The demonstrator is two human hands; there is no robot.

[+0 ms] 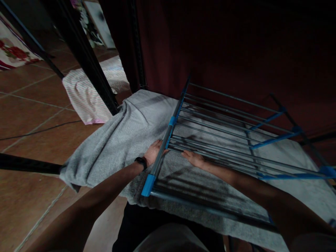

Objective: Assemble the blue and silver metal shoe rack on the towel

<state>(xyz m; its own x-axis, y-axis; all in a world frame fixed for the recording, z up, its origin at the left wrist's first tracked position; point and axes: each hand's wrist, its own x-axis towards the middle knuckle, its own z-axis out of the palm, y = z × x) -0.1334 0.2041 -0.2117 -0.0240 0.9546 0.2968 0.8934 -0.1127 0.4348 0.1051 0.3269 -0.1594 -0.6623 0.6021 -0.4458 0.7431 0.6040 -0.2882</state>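
Note:
A metal clothes drying rack (215, 148) with blue plastic joints lies tilted on a grey blanket (110, 157), its thin rods running left to right. My left hand (154, 153), with a dark band on the wrist, is at the rack's left side tube, and its fingers are partly hidden behind that tube. Close by, my right hand (194, 159) has its fingers closed at the nearest thin rods, just right of the tube. Blue end caps and braces show at the rack's near left corner and along its right side.
Black metal posts (86, 59) stand at the left of the blanket-covered surface. Behind it hangs a dark red cloth (223, 45). A striped cloth (86, 94) lies beyond the posts, and a cable (39, 132) runs over the brown tiled floor (31, 105).

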